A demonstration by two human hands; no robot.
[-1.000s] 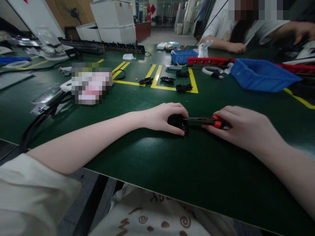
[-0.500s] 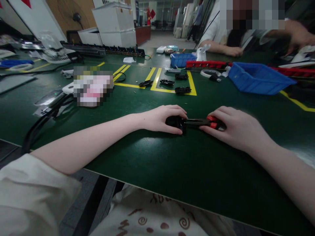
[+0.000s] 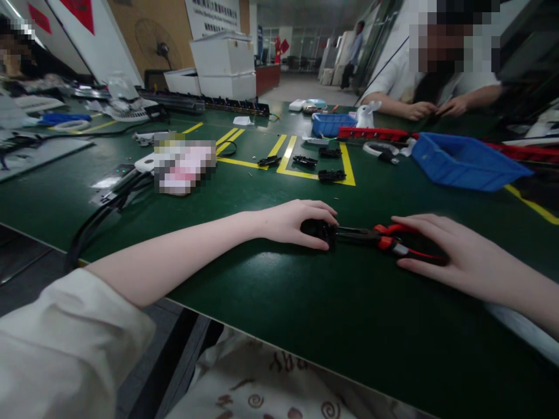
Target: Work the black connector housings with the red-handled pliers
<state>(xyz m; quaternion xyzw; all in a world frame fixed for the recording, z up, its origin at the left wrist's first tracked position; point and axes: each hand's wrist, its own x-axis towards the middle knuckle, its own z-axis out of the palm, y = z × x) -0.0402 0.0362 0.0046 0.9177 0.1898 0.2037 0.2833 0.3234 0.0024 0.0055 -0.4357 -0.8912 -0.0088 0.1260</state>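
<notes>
My left hand holds a small black plastic part between thumb and fingers, low over the green table; the hand partly covers it. Red-handled pliers lie level to its right, with their dark jaws against the part's right side. Whether the jaws grip it, I cannot tell. My right hand is around the rear of the pliers' handles, thumb on the near side and fingers on the far side. Much of the red handles now shows. Several similar black parts lie farther off, near yellow tape lines.
A blue bin stands at the right, with a smaller blue bin and red strips behind. Left lie a pixelated pinkish object and black cables. A person in white sits across the table.
My right hand has slid back to the right along the pliers' handles, its grip looser and wider. My left hand keeps its hold. The view has tilted up slightly; the co-worker's hands have come together.
</notes>
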